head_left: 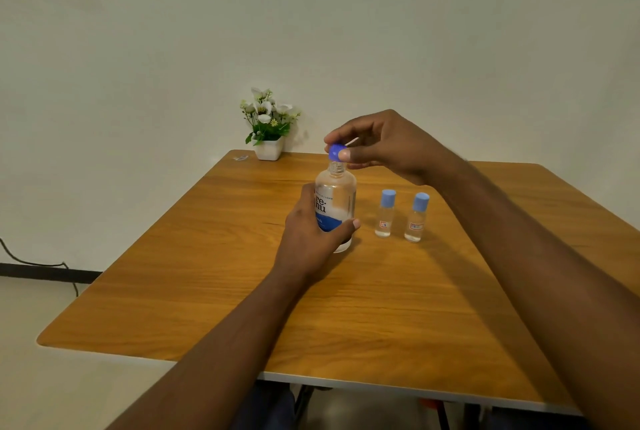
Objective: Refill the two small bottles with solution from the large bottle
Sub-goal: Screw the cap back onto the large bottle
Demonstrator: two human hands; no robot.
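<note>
Wood-grain desk (207, 291) carries everything. Nearest, the left hand (308, 242) is wrapped round the lower body of the large bottle (337, 194), thumb across the blue label, holding it upright on the desk. Just to its right stand the two small bottles (385, 213) (416, 218), close together, upright, both with their blue caps on and only a little liquid in the bottom. Above the large bottle the right hand (384, 149) pinches its blue cap (335, 151) between thumb and fingertips. The threaded neck shows bare beneath it; whether the cap touches the rim I cannot tell.

Risks, as I judge them:
- The large bottle is open or nearly so. If the left hand slackens or jerks, solution will slop out.
- The right forearm reaches over the small bottles. Dropping that hand to set the cap down could clip them, and being tall, light and almost empty they would topple easily.
- A round cap put down carelessly may roll off the desk.
- The small necks look narrow against the large mouth, so a fast tilt would likely overshoot and wet the desk.

At the far edge sits a potted flower (268, 124), well clear.
</note>
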